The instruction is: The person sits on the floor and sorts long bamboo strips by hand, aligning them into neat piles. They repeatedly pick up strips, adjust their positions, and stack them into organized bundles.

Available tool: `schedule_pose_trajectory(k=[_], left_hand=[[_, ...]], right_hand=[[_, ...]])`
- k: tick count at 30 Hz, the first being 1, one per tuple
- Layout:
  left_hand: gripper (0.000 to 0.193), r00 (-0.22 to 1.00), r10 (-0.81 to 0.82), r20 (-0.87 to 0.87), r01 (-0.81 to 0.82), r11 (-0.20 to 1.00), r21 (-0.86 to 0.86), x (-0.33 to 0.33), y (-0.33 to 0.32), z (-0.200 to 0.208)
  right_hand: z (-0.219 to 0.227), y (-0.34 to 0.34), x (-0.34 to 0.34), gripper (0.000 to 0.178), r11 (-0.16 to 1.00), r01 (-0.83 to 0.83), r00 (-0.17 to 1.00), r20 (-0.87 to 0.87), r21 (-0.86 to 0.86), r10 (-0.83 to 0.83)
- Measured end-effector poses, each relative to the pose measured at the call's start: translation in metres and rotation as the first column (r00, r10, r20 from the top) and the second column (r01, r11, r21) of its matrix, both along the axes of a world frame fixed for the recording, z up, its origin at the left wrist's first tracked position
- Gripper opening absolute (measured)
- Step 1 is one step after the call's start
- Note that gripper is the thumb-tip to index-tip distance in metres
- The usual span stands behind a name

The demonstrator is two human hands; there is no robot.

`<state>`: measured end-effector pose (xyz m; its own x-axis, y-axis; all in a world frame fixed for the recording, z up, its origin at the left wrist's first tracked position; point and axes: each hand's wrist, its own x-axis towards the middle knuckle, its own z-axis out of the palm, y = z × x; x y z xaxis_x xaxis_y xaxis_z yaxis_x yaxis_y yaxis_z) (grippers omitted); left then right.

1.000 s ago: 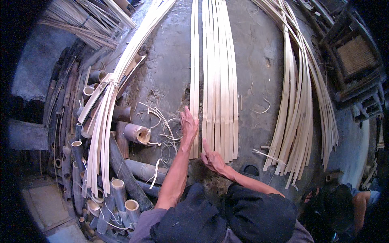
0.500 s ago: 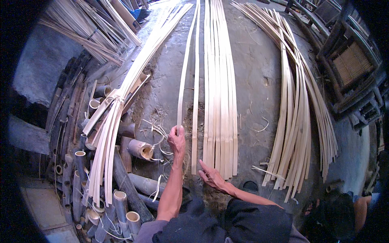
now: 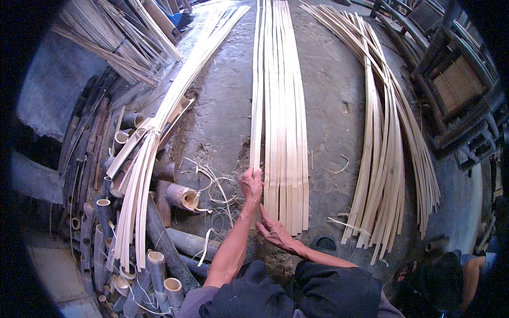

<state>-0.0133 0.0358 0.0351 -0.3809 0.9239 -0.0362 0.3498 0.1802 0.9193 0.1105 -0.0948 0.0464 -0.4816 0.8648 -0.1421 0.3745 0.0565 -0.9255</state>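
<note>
Holds right hand (image 3: 274, 233) open, fingers extended, just beside the near end of a row of bamboo strips (image 3: 286, 153). Farther off, grips a bamboo strip (image 3: 256, 143) in left hand (image 3: 251, 183), along the row's left side on the floor (image 3: 331, 106).

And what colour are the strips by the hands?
Pale cream strips, whitish toward the far end; best in the head view.

Left fingers (image 3: 256, 174) hold a pale strip (image 3: 256, 135) beside similar strips (image 3: 283, 159).
</note>
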Motion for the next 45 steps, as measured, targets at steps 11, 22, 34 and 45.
schedule_pose_trajectory(k=[11, 22, 34, 45], left_hand=[[0.023, 0.892, -0.135, -0.432, 0.181, 0.981, 0.067, -0.001, -0.019, -0.032], [0.036, 0.859, -0.192, -0.475, 0.233, 0.972, 0.029, 0.001, -0.034, -0.035], [0.05, 0.811, -0.128, -0.57, 0.107, 0.992, -0.07, -0.013, -0.035, -0.008], [0.047, 0.838, -0.145, -0.527, 0.13, 0.989, -0.065, -0.009, -0.033, -0.021]], right_hand=[[-0.02, -0.003, 0.008, 0.074, 0.966, -0.043, 0.997, -0.074, -0.253, 0.025], [-0.063, -0.007, 0.007, 0.056, 0.995, 0.04, 0.983, -0.177, -0.094, -0.056], [-0.067, 0.011, 0.005, 0.059, 0.952, 0.018, 0.983, -0.168, -0.305, -0.073], [-0.069, 0.02, 0.005, 0.084, 0.948, -0.088, 0.985, 0.167, 0.305, 0.038]])
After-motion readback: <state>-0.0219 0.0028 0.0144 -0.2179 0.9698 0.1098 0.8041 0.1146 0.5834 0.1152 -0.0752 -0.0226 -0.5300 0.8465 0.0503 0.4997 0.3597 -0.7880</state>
